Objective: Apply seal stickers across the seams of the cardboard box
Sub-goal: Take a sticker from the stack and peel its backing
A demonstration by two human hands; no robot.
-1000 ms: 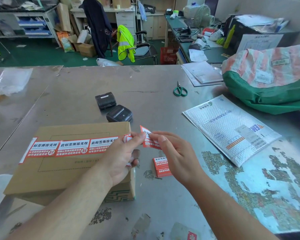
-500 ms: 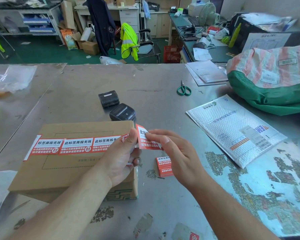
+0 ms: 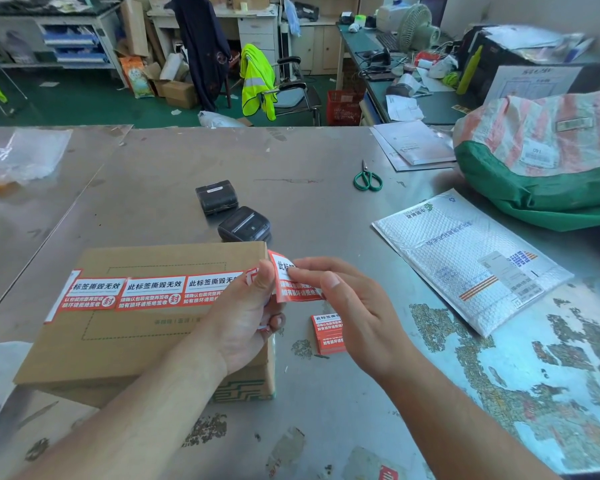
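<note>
A cluttered workroom lies behind a grey metal table (image 3: 326,161). On the table before me sits the cardboard box (image 3: 125,344), a row of red-and-white seal stickers (image 3: 146,292) already pressed across its top. My left hand (image 3: 246,317) is curled over the box's right edge, thumb and forefinger pinching one end of a loose sticker (image 3: 291,282). My right hand (image 3: 354,310), fingers half extended, grips the same sticker from the other side. A small stack of stickers (image 3: 328,332) rests on the table just beside the box, below my right hand.
</note>
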